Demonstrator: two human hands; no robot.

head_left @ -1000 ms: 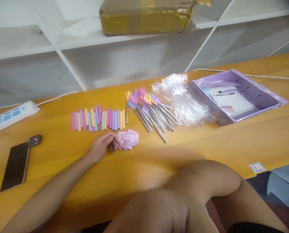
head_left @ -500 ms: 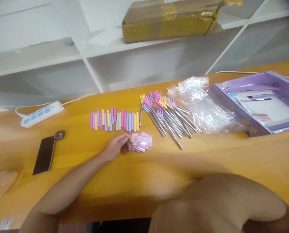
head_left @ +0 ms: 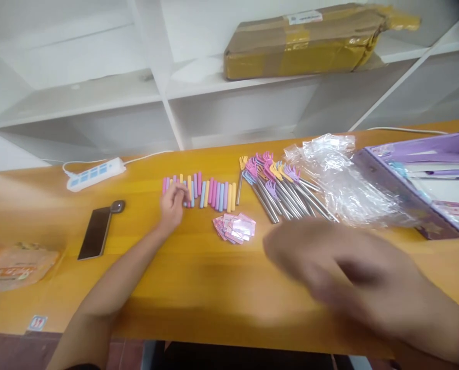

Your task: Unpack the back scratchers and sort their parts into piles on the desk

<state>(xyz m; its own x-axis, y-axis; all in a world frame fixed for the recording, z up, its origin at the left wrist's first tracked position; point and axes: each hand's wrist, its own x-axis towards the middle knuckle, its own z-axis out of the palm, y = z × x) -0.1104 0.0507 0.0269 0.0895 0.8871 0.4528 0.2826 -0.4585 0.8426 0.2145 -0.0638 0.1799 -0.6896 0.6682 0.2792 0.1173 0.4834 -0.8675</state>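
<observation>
My left hand (head_left: 173,204) is over the left part of a row of pastel sticks (head_left: 214,193), its fingers curled down and hiding some of them; whether it grips one is too small to tell. Large and blurred, my right hand (head_left: 322,257) hangs above the table in front of the silver rods, with its fingers smeared by motion. Those rods (head_left: 291,200) lie in a pile and have colourful claw-shaped heads. Between the hands rests a small heap of pink cards (head_left: 235,228), touched by neither.
Clear plastic bags (head_left: 341,180) lie right of the rods, beside a purple box (head_left: 402,195). On the left are a power strip (head_left: 96,174), a phone (head_left: 94,234) and an orange-printed bag (head_left: 19,267). A taped carton (head_left: 302,43) sits on the shelf behind.
My left hand has moved from the pink cards leftward and back onto the sticks. My right hand has come into view over the table. The camera view has shifted.
</observation>
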